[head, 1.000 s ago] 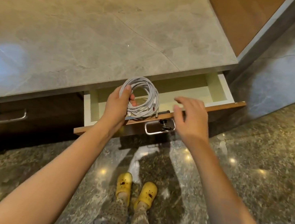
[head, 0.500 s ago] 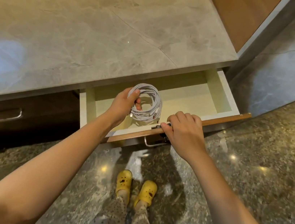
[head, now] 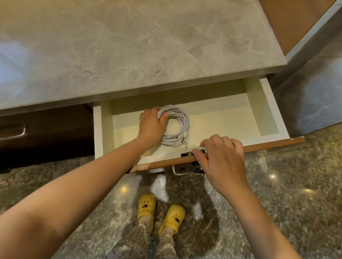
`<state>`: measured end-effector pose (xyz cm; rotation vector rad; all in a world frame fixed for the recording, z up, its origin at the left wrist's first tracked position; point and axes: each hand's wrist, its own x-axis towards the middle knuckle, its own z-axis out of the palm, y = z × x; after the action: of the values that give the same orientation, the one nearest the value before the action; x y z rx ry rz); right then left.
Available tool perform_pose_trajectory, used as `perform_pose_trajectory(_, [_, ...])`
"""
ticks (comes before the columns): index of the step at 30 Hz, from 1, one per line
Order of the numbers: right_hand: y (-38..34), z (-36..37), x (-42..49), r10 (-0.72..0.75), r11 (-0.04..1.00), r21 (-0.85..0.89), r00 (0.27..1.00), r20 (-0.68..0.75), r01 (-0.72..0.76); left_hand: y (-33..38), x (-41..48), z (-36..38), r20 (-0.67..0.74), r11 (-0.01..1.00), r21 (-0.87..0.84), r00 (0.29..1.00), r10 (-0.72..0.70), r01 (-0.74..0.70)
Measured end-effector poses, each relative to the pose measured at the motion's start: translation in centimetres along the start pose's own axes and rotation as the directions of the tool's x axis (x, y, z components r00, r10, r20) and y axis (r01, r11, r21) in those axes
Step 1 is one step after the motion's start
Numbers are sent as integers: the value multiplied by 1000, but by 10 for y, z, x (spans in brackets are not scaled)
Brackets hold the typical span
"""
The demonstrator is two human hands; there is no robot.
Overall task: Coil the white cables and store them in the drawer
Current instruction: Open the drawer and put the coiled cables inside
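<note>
The coiled white cables [head: 178, 128] lie low inside the open drawer [head: 229, 115], near its left half, resting on or just above the pale bottom. My left hand [head: 152, 124] reaches into the drawer and grips the left side of the coil. My right hand [head: 222, 158] is closed over the wooden front edge of the drawer [head: 273, 144], beside the metal handle [head: 184, 170]. The cable ends with their plugs point toward the drawer front.
A grey stone countertop [head: 124, 35] overhangs the drawer. A closed dark drawer with a metal handle [head: 7, 132] sits to the left. A marbled wall panel [head: 338, 76] stands at the right. My feet in yellow clogs [head: 160, 213] stand on the speckled floor.
The drawer has been pulled further out by my right hand, which now grips its front edge. My left hand has lowered the coil from above the front edge down into the drawer.
</note>
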<state>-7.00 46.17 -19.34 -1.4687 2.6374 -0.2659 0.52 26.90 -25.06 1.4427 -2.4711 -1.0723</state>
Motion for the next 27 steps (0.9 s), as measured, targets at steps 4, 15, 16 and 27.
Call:
perform_pose_trajectory(4, [0, 0, 6, -7, 1000, 2, 1000, -1, 7, -2, 3, -6, 73, 986, 62, 985, -159, 155])
perform_pose_trajectory(15, [0, 4, 32, -46, 998, -46, 994, -102, 42, 0, -102, -68, 91, 958, 175, 973, 213, -226])
perform_pose_trajectory(16, [0, 5, 36, -51, 998, -45, 993, -108, 46, -7, -109, -63, 86, 920, 222, 947, 311, -322])
perform_pose_trajectory(27, [-26, -6, 25, 737, 161, 884, 649, 188, -439, -28, -83, -45, -108, 853, 266, 866, 488, -448])
